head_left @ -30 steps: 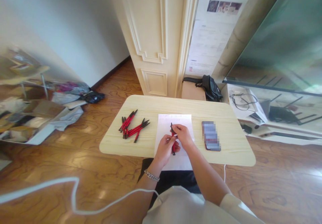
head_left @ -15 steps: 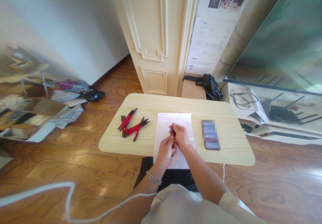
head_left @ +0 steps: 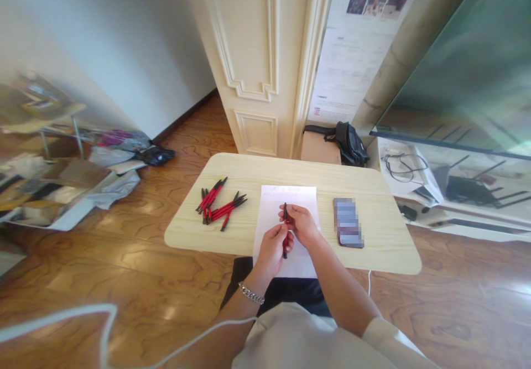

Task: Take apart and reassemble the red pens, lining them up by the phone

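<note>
Between my two hands is a red pen with black ends (head_left: 285, 243), upright in the view, above a white sheet of paper (head_left: 267, 203). My left hand (head_left: 272, 250) is closed around its lower red part. The fingers of my right hand (head_left: 301, 223) pinch it near the upper black end. Faint writing shows along the top of the sheet. To the left of the paper, several more red and black pens (head_left: 224, 209) lie in a loose, crossing pile.
The pale wooden table (head_left: 232, 170) has rounded corners. A phone (head_left: 348, 222) with a blurred screen lies on its right side. A white cable (head_left: 199, 333) crosses in front at the lower left. Behind the table are a door panel (head_left: 257, 131) and a black bag (head_left: 350, 143).
My right hand's fingers have loosened and spread a little around the pen's upper end. More of the pen's lower part shows below my left hand. The view has shifted slightly.
</note>
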`<act>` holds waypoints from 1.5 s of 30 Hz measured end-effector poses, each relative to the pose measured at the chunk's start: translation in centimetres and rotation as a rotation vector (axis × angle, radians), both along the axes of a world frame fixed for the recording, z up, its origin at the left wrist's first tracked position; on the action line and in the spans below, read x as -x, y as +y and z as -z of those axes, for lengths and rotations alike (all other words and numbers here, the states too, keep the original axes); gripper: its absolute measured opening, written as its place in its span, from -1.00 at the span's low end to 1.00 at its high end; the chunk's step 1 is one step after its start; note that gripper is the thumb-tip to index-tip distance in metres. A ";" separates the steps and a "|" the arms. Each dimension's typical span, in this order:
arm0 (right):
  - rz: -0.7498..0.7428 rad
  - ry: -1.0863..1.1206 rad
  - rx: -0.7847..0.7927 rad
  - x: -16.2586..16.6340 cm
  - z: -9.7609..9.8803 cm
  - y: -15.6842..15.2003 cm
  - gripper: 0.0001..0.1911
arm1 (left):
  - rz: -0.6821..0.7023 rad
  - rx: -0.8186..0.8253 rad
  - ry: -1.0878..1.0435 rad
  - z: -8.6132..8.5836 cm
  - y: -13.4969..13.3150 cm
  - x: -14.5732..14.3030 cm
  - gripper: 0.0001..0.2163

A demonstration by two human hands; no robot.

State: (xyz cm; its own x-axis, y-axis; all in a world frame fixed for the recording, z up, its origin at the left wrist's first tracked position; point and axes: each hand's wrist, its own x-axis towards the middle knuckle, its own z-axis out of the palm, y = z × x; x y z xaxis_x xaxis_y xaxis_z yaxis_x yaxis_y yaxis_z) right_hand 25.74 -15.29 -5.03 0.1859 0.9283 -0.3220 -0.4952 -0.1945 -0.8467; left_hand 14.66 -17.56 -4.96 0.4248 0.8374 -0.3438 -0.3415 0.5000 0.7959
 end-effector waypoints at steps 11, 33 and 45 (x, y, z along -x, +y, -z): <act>0.037 -0.147 0.001 -0.1 -0.3 -0.1 -0.65 | 0.008 -0.030 0.002 0.0 0.2 0.3 -0.70; -0.048 -0.117 0.003 -0.2 -0.5 -0.6 -0.59 | -0.013 -0.036 0.021 0.3 0.0 0.7 -0.69; -0.052 -0.089 -0.001 -0.3 -0.4 -0.7 -0.56 | -0.025 -0.021 0.029 0.0 0.0 0.6 -0.69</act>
State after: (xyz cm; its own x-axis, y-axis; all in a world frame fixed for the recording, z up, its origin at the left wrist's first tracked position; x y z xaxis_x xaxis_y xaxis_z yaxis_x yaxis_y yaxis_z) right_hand 26.05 -16.00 -4.61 0.1649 0.9378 -0.3055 -0.4071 -0.2175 -0.8871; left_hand 14.02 -17.61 -4.92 0.3936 0.8549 -0.3379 -0.3301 0.4745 0.8160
